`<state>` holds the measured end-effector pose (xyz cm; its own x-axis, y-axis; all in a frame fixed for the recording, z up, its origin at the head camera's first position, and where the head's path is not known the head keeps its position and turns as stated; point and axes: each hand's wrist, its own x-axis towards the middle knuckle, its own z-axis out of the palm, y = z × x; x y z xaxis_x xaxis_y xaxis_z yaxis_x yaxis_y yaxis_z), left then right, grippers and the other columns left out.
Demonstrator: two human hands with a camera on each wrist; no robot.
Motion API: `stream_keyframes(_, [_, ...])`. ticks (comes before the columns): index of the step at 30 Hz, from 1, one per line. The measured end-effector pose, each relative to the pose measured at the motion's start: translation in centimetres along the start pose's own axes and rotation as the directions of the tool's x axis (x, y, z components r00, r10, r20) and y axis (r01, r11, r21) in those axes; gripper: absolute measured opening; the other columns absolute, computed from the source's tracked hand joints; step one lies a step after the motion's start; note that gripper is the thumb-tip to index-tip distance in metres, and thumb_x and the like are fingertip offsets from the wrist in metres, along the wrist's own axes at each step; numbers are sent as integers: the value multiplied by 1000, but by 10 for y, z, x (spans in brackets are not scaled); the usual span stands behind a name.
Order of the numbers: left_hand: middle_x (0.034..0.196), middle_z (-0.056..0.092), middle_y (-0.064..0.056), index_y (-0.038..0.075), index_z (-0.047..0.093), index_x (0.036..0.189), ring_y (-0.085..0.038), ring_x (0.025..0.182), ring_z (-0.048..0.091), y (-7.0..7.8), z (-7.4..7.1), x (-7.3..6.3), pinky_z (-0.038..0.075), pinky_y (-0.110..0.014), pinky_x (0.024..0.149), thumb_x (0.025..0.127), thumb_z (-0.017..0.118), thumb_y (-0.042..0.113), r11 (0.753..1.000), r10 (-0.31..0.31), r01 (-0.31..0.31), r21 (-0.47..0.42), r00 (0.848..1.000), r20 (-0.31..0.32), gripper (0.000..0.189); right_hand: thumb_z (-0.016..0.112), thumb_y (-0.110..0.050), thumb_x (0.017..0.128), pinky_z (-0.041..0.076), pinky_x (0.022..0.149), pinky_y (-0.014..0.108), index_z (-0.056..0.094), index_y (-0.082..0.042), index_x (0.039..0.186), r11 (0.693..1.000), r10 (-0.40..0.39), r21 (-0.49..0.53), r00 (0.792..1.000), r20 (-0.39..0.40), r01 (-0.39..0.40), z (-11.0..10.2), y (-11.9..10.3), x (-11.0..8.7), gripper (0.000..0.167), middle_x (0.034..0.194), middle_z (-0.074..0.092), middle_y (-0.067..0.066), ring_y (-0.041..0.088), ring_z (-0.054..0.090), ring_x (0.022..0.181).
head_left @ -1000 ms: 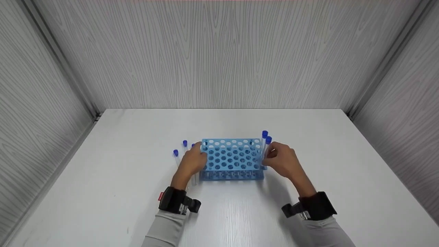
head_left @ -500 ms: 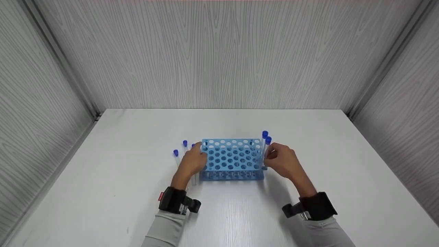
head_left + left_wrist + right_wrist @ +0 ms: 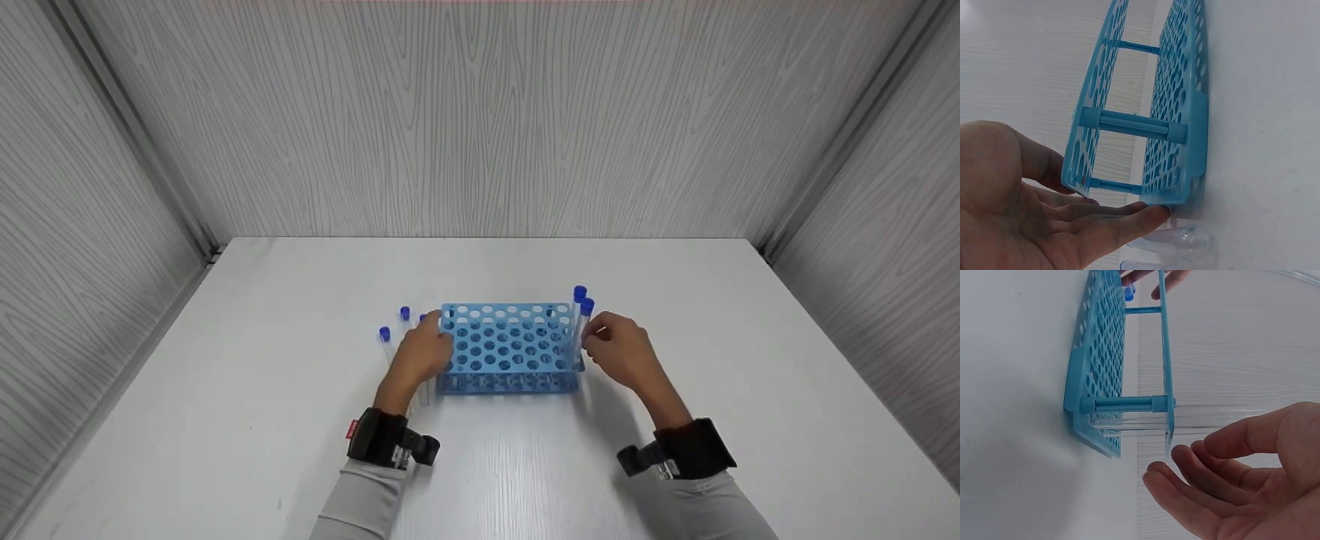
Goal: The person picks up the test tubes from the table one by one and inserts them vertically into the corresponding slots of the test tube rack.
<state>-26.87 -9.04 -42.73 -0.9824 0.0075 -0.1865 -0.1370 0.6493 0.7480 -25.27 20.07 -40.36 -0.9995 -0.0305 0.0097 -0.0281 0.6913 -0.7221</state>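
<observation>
A blue test tube rack (image 3: 510, 349) stands on the white table. My left hand (image 3: 424, 352) grips its left end, thumb at the edge of the upper plate and fingers along the end, as the left wrist view shows. Two clear test tubes with blue caps, a front one (image 3: 580, 330) and a rear one (image 3: 577, 301), stand upright in the right end holes. Beside them is my right hand (image 3: 619, 349), its fingers loosely bent and holding nothing. In the right wrist view its fingertips (image 3: 1154, 479) are just off the rack's end.
Several more blue-capped test tubes (image 3: 385, 341) are left of the rack, partly hidden by my left hand. In the left wrist view a rounded tube end (image 3: 1193, 242) shows below the rack. Grey wood-grain walls (image 3: 480, 120) enclose the table's back and sides.
My right hand has let go of the front test tube and drawn slightly right. That tube stays in the rack. My left hand and the rack have stayed in place.
</observation>
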Motion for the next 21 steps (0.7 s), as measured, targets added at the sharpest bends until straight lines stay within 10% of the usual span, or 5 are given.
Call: stream_keyframes(21, [161, 38, -20, 3, 26, 159, -37, 148, 38, 1, 0, -1, 28, -53, 122, 104, 36, 18, 1000, 10, -10, 0, 1000, 1, 58, 54, -17, 99, 57, 76, 32, 62, 2, 118, 993, 94, 71, 993, 73, -99, 8, 11, 7, 29, 103, 72, 17, 23, 71, 86])
